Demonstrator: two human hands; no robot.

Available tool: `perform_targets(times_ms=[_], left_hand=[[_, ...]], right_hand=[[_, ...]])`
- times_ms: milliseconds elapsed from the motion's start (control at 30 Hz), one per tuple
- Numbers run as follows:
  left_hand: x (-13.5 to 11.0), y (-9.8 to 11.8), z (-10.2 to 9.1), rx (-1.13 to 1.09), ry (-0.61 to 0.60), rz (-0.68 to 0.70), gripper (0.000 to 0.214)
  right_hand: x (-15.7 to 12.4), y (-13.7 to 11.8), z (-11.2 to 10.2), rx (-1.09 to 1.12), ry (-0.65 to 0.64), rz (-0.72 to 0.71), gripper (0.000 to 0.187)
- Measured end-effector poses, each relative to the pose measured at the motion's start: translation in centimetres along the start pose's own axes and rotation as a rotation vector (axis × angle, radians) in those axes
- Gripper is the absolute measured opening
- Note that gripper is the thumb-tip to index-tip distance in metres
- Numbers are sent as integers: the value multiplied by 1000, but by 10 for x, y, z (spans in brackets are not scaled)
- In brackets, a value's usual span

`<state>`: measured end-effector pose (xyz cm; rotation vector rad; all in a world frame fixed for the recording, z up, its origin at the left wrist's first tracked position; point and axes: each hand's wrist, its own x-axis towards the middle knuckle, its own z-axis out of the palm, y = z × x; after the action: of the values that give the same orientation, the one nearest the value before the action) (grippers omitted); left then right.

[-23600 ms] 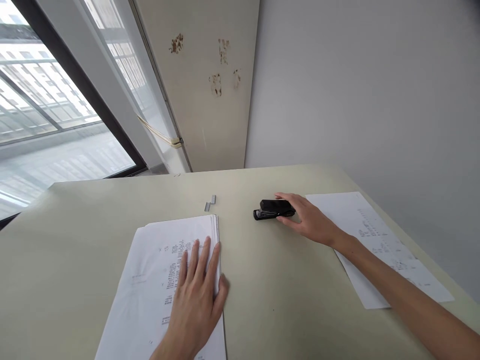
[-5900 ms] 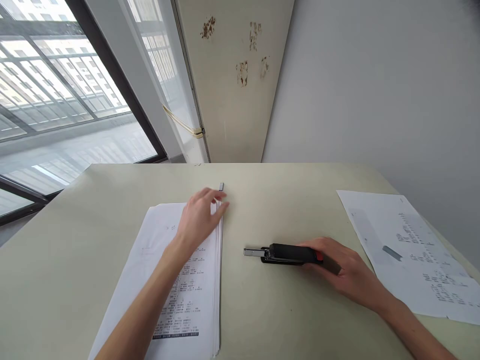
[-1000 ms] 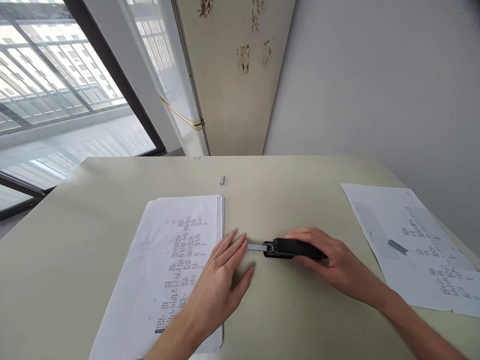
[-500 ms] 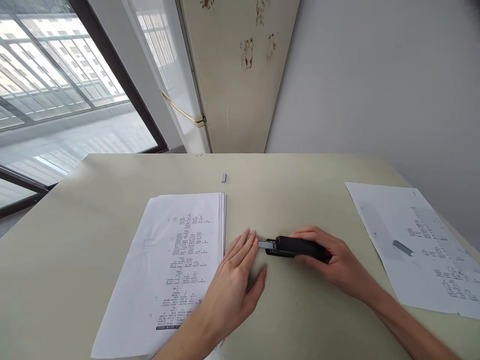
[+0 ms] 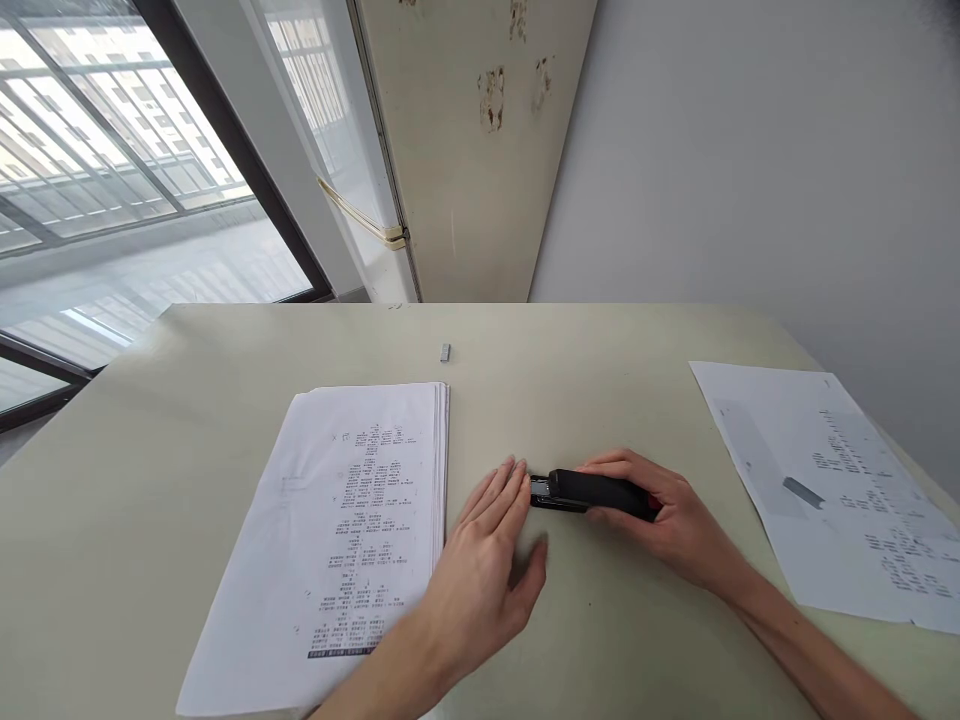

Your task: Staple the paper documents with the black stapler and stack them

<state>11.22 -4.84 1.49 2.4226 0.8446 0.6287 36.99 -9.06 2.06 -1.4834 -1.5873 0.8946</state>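
Observation:
A black stapler (image 5: 600,492) lies on its long side line across the table, its front end pointing left. My right hand (image 5: 675,520) is wrapped around its rear part, thumb on the near side and fingers on the far side. At the front, a short length of its metal staple slide (image 5: 539,487) shows. My left hand (image 5: 484,550) presses its straight fingertips against the end of that slide, fingers side by side and thumb apart. Left of this hand lies a stack of printed paper (image 5: 300,520), partly covered by my left forearm.
A small grey strip of staples (image 5: 445,353) lies beyond the stack. On the right, a printed sheet (image 5: 765,440) carries another grey staple strip (image 5: 803,492). A worn cream refrigerator (image 5: 465,200) stands behind the table (image 5: 570,390), beside a window (image 5: 112,150) at left.
My left hand has moved right, and the metal slide has gone further into the stapler. My right hand keeps its hold, almost unmoved. The view has shifted slightly.

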Motion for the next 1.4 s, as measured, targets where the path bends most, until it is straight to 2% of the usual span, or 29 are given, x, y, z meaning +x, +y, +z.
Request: perform_targets(times_ms=[333, 767, 967, 1100, 1200, 1400], left_hand=[[8, 8, 7, -43, -18, 3, 71], [10, 12, 6, -22, -18, 30, 61], [10, 12, -1, 40, -80, 23, 58], [7, 10, -11, 55, -113, 46, 61], [2, 1, -26, 86, -89, 52, 62], [-24, -43, -76, 291, 55, -87, 60]], right_hand=[[0, 1, 0, 11, 15, -16, 23], [0, 7, 1, 7, 18, -85, 21], [0, 7, -3, 9, 6, -67, 21], [-2, 6, -2, -8, 24, -63, 20], [-3, 6, -2, -32, 29, -78, 21], [-8, 11, -12, -149, -32, -59, 27]])
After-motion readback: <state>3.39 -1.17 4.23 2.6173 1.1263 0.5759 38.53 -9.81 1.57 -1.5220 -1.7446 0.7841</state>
